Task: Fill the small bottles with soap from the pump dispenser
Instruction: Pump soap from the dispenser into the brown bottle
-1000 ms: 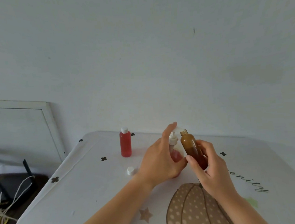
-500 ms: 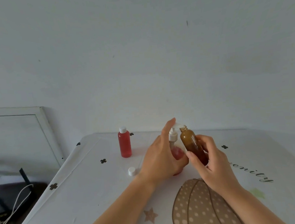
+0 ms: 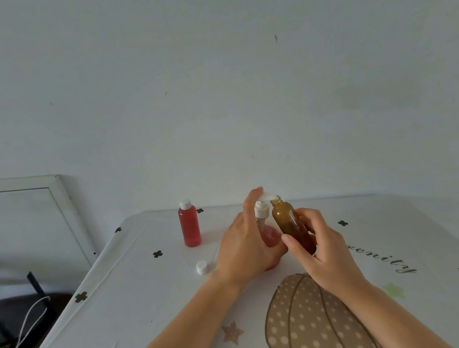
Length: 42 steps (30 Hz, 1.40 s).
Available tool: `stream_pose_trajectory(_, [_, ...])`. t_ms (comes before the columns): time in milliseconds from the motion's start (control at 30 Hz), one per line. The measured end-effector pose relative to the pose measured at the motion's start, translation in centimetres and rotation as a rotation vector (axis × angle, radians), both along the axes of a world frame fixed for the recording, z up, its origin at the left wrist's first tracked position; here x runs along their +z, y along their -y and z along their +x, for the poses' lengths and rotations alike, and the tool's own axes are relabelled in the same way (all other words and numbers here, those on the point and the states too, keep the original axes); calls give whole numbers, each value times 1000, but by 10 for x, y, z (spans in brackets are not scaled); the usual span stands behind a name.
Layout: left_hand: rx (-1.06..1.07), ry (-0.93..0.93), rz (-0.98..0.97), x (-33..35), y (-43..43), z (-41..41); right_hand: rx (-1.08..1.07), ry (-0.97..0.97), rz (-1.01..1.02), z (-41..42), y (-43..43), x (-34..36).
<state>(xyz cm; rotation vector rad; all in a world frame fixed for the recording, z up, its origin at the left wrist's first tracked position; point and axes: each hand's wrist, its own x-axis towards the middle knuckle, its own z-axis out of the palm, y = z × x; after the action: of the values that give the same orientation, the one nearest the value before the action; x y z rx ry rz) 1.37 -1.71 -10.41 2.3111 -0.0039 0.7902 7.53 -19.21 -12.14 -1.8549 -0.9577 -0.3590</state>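
Head view: a white table [image 3: 150,303] w/ black clover marks, a dotted pumpkin print [image 3: 303,321] and script lettering stands against a bare wall [image 3: 216,92]. A white-framed panel [image 3: 67,211] leans at left. Toward the table's back a red bottle [image 3: 190,227] w/ a white top stands upright, well apart from the hands. A loose white cap [image 3: 202,267] lies on the table just left of the left wrist. The left hand [image 3: 245,251] blocks most of the pump dispenser [image 3: 262,212], which sits at mid-table. What shows is a white pump head and collar above a clear body holding pinkish-red soap. Just right of it is the amber bottle [image 3: 288,222], uncapped and tilted, its open mouth up under the pump's spout. Whether soap is flowing can't be told, and the bottle's base is hidden. The left hand wraps round the dispenser's body, index finger stretched up onto the pump top. The right hand [image 3: 325,257] grips the amber bottle's lower half, thumb and fingers curled round it.
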Motion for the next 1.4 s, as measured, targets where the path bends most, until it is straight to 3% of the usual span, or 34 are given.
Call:
stream_pose_trajectory(1233, [3,-7,2,1,3,-3,-6,-42,0,-1,2,-1])
stream_pose_trajectory(1400, [1,145,141,-4,-3,1,-4,-53,26,-4,0,3])
